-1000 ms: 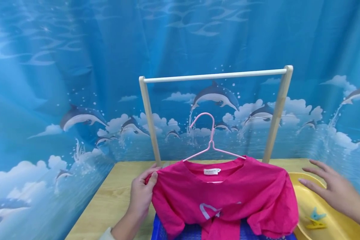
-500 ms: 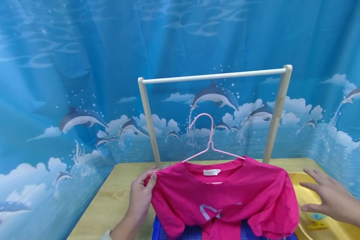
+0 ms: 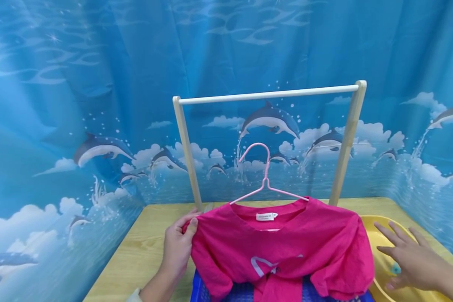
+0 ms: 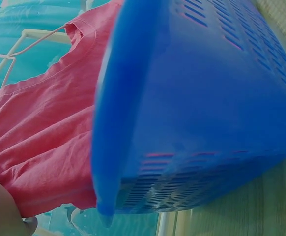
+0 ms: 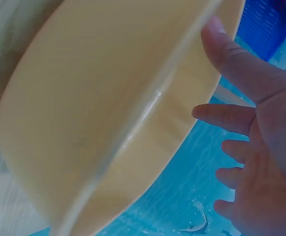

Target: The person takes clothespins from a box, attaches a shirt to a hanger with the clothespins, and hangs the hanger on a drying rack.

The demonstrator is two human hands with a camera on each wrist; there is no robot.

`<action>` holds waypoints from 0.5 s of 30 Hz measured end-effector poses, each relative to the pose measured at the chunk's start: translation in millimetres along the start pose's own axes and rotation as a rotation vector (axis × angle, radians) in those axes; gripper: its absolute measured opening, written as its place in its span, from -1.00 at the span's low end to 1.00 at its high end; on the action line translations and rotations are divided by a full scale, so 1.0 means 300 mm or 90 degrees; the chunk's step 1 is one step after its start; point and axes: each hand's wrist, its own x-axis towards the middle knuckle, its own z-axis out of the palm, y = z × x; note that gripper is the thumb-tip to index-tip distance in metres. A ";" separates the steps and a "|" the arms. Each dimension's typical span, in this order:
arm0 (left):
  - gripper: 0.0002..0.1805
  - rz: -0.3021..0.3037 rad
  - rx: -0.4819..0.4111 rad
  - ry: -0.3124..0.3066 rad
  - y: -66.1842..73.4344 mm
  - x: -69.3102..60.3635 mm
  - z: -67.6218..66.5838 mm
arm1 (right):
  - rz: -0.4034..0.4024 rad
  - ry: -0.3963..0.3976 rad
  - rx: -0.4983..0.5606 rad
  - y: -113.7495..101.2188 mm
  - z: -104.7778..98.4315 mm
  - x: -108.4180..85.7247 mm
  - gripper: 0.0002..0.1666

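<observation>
A bright pink shirt [image 3: 283,247] hangs spread on a pink wire hanger [image 3: 266,182], whose hook rises from the neckline. My left hand [image 3: 176,245] pinches the shirt's left shoulder between thumb and fingers. In the left wrist view the shirt [image 4: 49,132] stretches from my fingertips over the basket's rim. To the right, my right hand [image 3: 415,258] hovers over a yellow basin [image 3: 373,228] with its fingers spread, holding nothing. A light-blue clothespin [image 3: 396,268] shows in the basin beside that hand; anything under the palm is hidden.
Below the shirt stands a blue perforated basket [image 4: 197,108]. Behind it, a wooden rack with a white crossbar [image 3: 268,95] rises from the wood-grain table [image 3: 136,243]. A dolphin-print curtain [image 3: 98,84] surrounds the table.
My right hand has moved down and slightly left over the basin, and now covers the yellow clothespin seen earlier. My left hand, the shirt and the hanger stay nearly still.
</observation>
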 end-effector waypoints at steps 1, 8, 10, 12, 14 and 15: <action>-0.75 -0.001 0.002 0.000 0.000 0.000 0.000 | 0.003 -0.010 0.008 0.000 0.000 0.001 0.12; -0.76 -0.001 0.017 0.007 0.001 -0.001 0.001 | 0.011 -0.031 0.062 -0.003 0.022 -0.001 -0.01; -0.76 0.001 0.018 0.006 0.000 0.000 0.002 | 0.007 -0.025 0.066 -0.002 0.035 -0.002 -0.11; -0.77 0.004 0.019 0.006 -0.002 0.001 0.004 | 0.004 -0.021 0.066 0.000 0.049 -0.003 -0.23; -0.77 0.009 0.018 0.006 -0.005 0.000 0.006 | 0.002 -0.020 0.066 0.000 0.064 -0.005 -0.35; -0.77 0.011 0.017 0.005 -0.006 -0.001 0.007 | 0.001 -0.020 0.066 0.001 0.072 -0.007 -0.40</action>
